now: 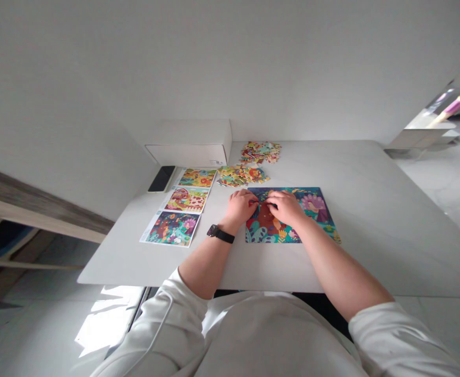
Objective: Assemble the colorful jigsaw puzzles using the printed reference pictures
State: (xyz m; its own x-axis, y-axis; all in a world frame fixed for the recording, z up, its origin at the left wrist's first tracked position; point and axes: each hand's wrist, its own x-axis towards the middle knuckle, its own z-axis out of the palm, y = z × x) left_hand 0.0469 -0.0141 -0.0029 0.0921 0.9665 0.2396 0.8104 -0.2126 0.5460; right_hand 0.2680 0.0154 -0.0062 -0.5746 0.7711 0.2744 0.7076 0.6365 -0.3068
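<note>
A colourful jigsaw puzzle (261,228) lies flat on the table, mostly joined, with a brown animal, a purple bird and leaves on dark blue. Over its upper left edge, my left hand (240,207) has its fingers curled and closed against the puzzle. My right hand (287,207) is just beside it, pinching a small dark puzzle piece (272,206) low over the brown area. The fingertips of both hands nearly meet. They hide part of the puzzle's upper left, and what exactly sits under the left fingers is hard to see.
Two heaps of loose pieces, a nearer pile (237,176) and a farther pile (261,151), lie beyond the puzzle. To the left are a picture sheet (175,228) with three printed scenes, a phone (161,179) and a white box (188,152) against the wall.
</note>
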